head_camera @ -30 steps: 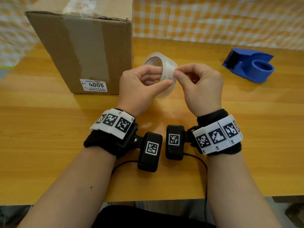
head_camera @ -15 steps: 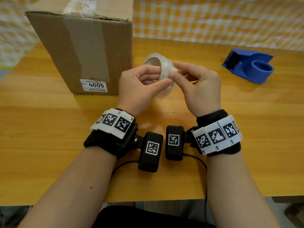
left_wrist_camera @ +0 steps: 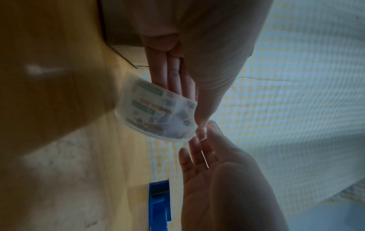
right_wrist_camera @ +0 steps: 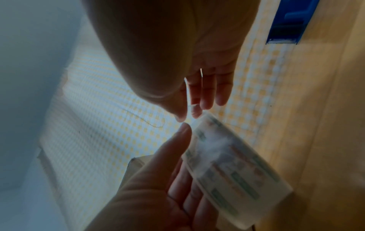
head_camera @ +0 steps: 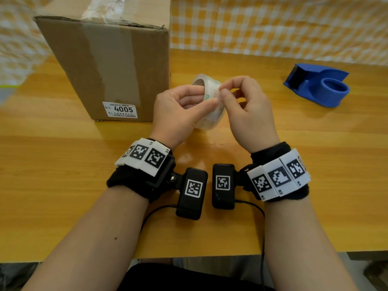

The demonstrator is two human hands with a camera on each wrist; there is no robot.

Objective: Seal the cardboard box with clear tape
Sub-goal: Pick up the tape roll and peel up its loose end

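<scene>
The wooden table [head_camera: 63, 164] runs wide, with bare surface on both sides of the arms and its near edge just below the wrists. The cardboard box [head_camera: 117, 66] stands upright at the far left, its long axis vertical, old tape running down its front above a white label reading 4005. A blue tape dispenser [head_camera: 319, 87] sits well apart at the far right, its cutter end pointing left. Between them, held above the table, is the roll of clear tape [head_camera: 210, 106], on edge, its open core facing the far left; it is translucent with green printing inside. The left hand [head_camera: 178, 110] grips the roll, fingers through the core, thumb on the outer face. The right hand [head_camera: 247, 108] pinches at the roll's top edge with thumb and forefinger.
</scene>
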